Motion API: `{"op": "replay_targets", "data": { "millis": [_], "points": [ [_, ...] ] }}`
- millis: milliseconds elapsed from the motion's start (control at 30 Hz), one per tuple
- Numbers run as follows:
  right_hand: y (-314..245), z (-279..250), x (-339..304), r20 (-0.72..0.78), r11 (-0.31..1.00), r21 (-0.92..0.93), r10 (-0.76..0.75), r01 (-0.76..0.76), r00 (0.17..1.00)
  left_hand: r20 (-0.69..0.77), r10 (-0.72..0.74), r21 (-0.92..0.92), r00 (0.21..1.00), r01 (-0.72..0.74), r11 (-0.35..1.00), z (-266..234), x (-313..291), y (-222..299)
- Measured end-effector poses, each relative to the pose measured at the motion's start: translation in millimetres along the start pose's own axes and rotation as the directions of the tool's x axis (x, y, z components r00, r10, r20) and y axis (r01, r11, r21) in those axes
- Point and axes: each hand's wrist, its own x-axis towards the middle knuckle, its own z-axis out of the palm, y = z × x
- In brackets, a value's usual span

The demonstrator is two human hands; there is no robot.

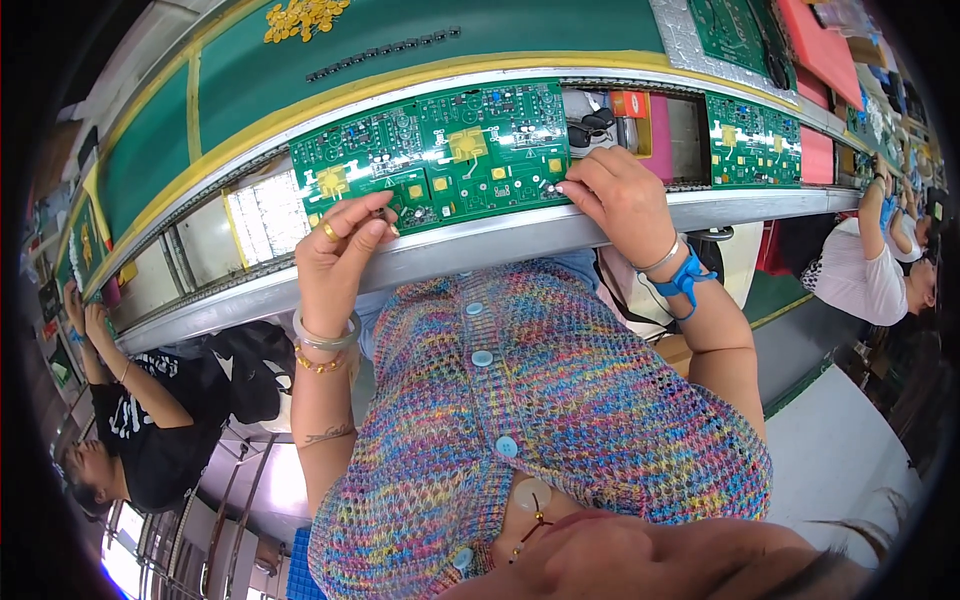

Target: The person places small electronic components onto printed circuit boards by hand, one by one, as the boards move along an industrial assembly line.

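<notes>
A green circuit board (455,176) lies across the conveyor rails in front of me, with small parts and yellow taped patches on it. My left hand (335,245) is over its near left part, thumb and index finger pinched at a small dark piece whose kind I cannot make out. At the board's near right corner, my right hand (622,200) is closed, with thumb and fingertips together at the edge. Whatever those fingers hold, if anything, is too small to name. A blue wrist strap (688,284) circles my right wrist.
A metal rail (480,238) runs between my body and the board. Beyond the line, a green bench mat (560,32) carries yellow discs (305,18) and a row of black components (385,55). Another circuit board (755,145) sits farther right. Co-workers sit on both sides.
</notes>
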Motion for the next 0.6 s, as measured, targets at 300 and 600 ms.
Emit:
{"op": "replay_targets", "data": {
  "millis": [300, 600],
  "points": [
    [3, 4, 0, -0.059, 1.000, 0.025, -0.016, 0.017, 0.998, -0.089, -0.041, 0.221, 0.995, 0.060, 0.974, 5, -6, -2],
    [-33, 15, -21, 0.023, 0.933, 0.349, -0.104, 0.090, 0.994, 0.006, 0.140, 0.556, 0.990, -0.119, 0.823, 7, 1, 3]
  ]
}}
